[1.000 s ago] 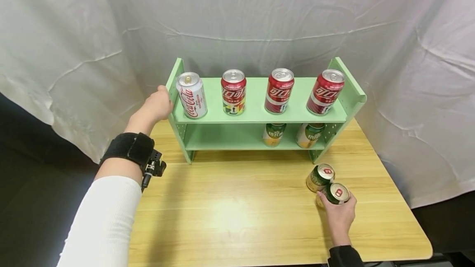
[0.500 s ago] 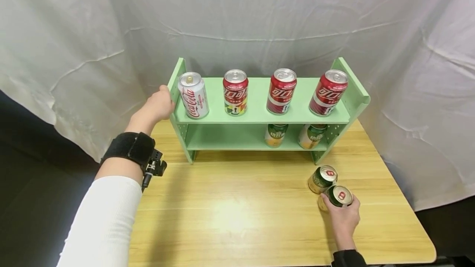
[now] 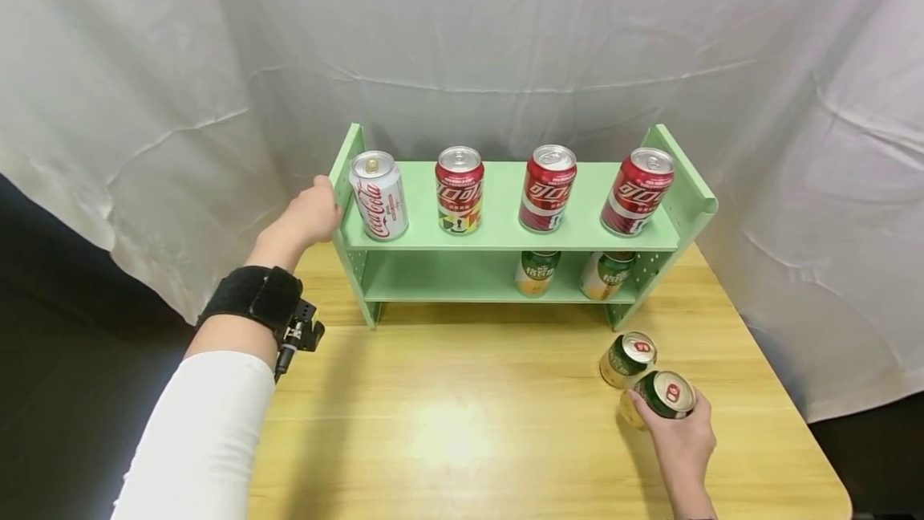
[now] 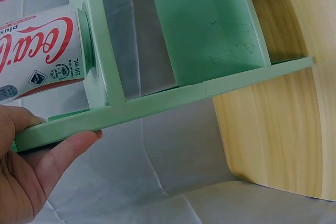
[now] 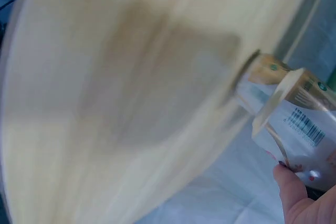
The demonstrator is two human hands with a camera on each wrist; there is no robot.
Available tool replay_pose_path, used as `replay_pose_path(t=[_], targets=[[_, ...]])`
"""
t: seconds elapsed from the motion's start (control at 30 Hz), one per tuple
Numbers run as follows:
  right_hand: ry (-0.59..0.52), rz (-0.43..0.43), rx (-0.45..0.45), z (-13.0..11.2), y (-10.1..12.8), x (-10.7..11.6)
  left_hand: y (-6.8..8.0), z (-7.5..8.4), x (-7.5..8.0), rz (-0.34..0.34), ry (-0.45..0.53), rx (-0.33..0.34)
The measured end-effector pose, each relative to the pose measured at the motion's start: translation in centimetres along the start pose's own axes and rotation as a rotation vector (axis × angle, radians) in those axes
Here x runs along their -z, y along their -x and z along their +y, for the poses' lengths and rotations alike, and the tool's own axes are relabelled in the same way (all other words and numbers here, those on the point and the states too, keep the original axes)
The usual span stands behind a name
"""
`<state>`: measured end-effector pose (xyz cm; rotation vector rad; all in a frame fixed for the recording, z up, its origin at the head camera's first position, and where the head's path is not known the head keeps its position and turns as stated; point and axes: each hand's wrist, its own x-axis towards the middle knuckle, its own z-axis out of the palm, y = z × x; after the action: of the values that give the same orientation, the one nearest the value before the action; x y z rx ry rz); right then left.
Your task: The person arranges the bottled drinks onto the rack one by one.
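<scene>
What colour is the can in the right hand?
Green and gold can with a silver top bearing a red tab mark; clearest in the head view.

The person's left arm (image 3: 198,432) wears a white, finely ribbed long sleeve that ends just short of the wrist. Above its cuff a wide black strap (image 3: 251,294) wraps the wrist, its fabric matte and closed by an overlapping flap. A small black camera block (image 3: 301,331) is fixed to the strap's inner side, with a short dark cable stub below it. The left hand (image 3: 312,211) and right hand (image 3: 682,440) are bare: no gloves and no rings visible. In the right wrist view a fingernail (image 5: 282,164) looks dark-tinted.
</scene>
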<state>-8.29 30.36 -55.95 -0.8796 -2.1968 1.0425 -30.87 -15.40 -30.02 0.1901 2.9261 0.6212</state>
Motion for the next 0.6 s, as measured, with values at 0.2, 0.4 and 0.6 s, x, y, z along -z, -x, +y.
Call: replay_pose_path(t=[0.2,0.4,0.6], targets=[[0.018,0.009,0.09,-1.6,0.0,0.5,-0.2,0.1,0.1,-0.011,-0.008,-0.009],[0.001,-0.026,0.196,-2.8,0.1,0.0,-0.1,0.2,0.1,-0.008,-0.013,-0.003],[-0.051,-0.094,0.299,-3.7,0.4,-1.0,0.1,0.2,0.2,-0.005,-0.004,-0.002]])
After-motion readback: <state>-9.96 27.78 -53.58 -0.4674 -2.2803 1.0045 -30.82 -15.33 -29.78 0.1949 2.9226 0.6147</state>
